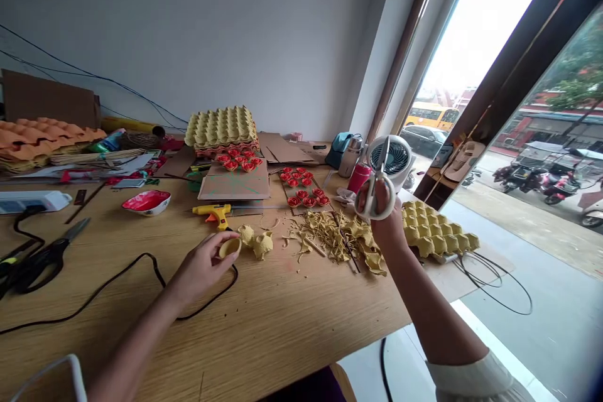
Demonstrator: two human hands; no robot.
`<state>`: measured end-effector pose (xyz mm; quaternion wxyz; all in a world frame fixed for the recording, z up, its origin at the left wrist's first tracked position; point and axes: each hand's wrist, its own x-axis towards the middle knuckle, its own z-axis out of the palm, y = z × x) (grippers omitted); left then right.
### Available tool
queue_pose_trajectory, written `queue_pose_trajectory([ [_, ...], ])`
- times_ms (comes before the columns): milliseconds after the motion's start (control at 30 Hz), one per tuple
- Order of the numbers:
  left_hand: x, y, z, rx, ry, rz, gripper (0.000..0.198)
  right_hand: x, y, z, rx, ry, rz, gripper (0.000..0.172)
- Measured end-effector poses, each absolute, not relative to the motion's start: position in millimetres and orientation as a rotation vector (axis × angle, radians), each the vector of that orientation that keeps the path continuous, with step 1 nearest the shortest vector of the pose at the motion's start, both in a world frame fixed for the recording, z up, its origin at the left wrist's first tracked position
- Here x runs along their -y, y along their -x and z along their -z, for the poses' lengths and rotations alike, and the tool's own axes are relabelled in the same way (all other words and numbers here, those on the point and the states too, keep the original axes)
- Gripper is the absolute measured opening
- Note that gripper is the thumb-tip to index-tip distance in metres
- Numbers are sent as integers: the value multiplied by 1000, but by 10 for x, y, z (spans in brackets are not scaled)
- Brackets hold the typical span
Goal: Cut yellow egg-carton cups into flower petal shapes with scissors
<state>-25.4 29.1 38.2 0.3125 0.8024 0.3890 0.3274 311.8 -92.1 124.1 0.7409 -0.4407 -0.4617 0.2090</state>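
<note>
My left hand (202, 264) is closed on a small yellow egg-carton cup (229, 247), held just above the wooden table (264, 326). Two more cut yellow cups (257, 240) lie right beside it. My right hand (379, 210) is raised above the table with its fingers through the handles of white scissors (379, 176), blades pointing up. Under and left of that hand lies a heap of yellow carton scraps (334, 235). A yellow egg tray (436, 229) sits at the table's right edge.
A yellow glue gun (214, 212) and its black cord (117, 276) lie near my left hand. Red paper flowers (304, 191) rest on cardboard pieces; stacked egg trays (221, 127) stand behind. Black scissors (42, 257), a red-filled bowl (147, 202), a small fan (396, 160) and a wire loop (494, 276) are also present.
</note>
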Motion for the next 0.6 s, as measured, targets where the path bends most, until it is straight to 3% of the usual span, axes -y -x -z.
queue_pose_trajectory([
  [233, -249, -141, -539, -888, -2095, -1012, 40, 626, -2462, -591, 1226, 1145, -884, 40],
  [400, -285, -122, -278, -838, -1995, -1099, 42, 565, -2351, -172, 1246, 1181, -960, 36],
  [600, -248, -75, -219, -952, -2035, -1195, 42, 593, -2344, -112, 1381, 1260, -923, 34],
])
